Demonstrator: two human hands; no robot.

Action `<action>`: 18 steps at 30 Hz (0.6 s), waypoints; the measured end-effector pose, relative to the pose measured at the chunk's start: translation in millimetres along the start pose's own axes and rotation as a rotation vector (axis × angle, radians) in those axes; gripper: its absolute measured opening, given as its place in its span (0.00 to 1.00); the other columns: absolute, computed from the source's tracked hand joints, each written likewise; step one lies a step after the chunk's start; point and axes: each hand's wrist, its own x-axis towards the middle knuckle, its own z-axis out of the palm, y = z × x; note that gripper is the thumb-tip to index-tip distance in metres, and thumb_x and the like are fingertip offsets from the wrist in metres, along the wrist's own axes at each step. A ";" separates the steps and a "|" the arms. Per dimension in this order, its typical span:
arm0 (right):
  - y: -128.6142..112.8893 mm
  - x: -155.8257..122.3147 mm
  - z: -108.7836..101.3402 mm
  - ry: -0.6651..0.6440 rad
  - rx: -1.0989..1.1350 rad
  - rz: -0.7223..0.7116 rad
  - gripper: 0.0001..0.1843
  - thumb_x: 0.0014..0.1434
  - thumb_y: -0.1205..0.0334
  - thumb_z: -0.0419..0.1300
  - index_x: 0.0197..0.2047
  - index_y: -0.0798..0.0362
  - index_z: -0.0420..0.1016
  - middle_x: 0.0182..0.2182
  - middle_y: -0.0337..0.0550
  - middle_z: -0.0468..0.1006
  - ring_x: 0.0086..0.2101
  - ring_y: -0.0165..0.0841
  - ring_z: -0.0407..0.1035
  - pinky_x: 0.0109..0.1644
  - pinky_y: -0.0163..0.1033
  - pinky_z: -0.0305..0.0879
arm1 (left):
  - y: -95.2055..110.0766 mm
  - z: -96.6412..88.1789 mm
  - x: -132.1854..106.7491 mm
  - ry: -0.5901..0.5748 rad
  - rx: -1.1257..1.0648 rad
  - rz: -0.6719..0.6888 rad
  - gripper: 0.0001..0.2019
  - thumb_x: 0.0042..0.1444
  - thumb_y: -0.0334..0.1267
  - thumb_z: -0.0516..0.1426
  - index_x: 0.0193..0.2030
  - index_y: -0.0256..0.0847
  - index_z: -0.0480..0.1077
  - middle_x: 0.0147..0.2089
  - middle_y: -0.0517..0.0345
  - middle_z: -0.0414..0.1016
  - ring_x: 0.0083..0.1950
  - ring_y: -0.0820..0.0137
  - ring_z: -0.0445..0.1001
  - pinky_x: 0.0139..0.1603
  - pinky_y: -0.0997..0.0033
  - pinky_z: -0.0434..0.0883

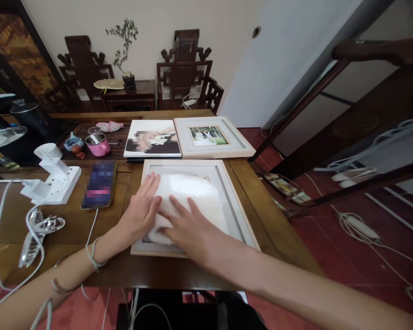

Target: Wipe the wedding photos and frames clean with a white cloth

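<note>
A light wooden picture frame (232, 190) lies flat near the table's front edge. Over its middle is a thin white cloth or sheet (206, 199) with a bright shine, covering most of whatever is inside. My left hand (142, 206) rests on the sheet's left part, fingers stretched out and close together. Beside it, my right hand (189, 229) lies on the same sheet with fingers spread, slightly blurred. Neither hand grips anything. Behind are a second frame (239, 140) holding a photo of people outdoors and a white-edged photo panel (153, 137).
On the wooden table (124, 256) to the left are a phone (99, 185), a white power strip (60, 183), a clear hair claw (34, 238), loose cables and a pink mug (98, 144). A dark wooden rack (303, 110) stands right. Chairs (184, 64) are behind.
</note>
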 end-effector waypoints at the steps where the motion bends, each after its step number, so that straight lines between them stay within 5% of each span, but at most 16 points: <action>1: -2.1 -8.1 0.0 -0.035 0.040 0.003 0.25 0.55 0.72 0.61 0.57 0.50 0.73 0.68 0.51 0.51 0.65 0.65 0.40 0.59 0.76 0.50 | -1.0 1.0 0.3 -0.008 0.021 -0.013 0.29 0.69 0.48 0.38 0.70 0.32 0.50 0.73 0.41 0.48 0.74 0.56 0.44 0.70 0.45 0.49; 8: 13.0 -55.5 -16.6 -0.186 0.148 0.214 0.26 0.49 0.81 0.58 0.48 0.51 0.79 0.63 0.50 0.64 0.63 0.62 0.50 0.57 0.74 0.54 | -15.6 13.0 1.5 0.001 0.151 0.007 0.24 0.62 0.29 0.44 0.65 0.31 0.59 0.69 0.39 0.58 0.73 0.58 0.48 0.69 0.44 0.53; 14: -2.1 -44.2 -7.8 -0.002 0.246 -0.132 0.27 0.50 0.76 0.60 0.54 0.53 0.74 0.66 0.50 0.60 0.65 0.56 0.45 0.63 0.68 0.50 | -24.2 12.3 3.4 0.018 0.139 0.037 0.26 0.56 0.23 0.45 0.62 0.33 0.64 0.66 0.41 0.63 0.72 0.59 0.50 0.69 0.46 0.56; 18: -6.4 -40.9 1.2 0.005 0.262 -0.102 0.19 0.52 0.70 0.60 0.49 0.56 0.76 0.63 0.55 0.64 0.64 0.59 0.48 0.61 0.71 0.48 | -27.5 9.5 4.6 0.003 0.141 0.073 0.27 0.55 0.22 0.45 0.62 0.36 0.64 0.67 0.45 0.63 0.72 0.60 0.51 0.69 0.47 0.56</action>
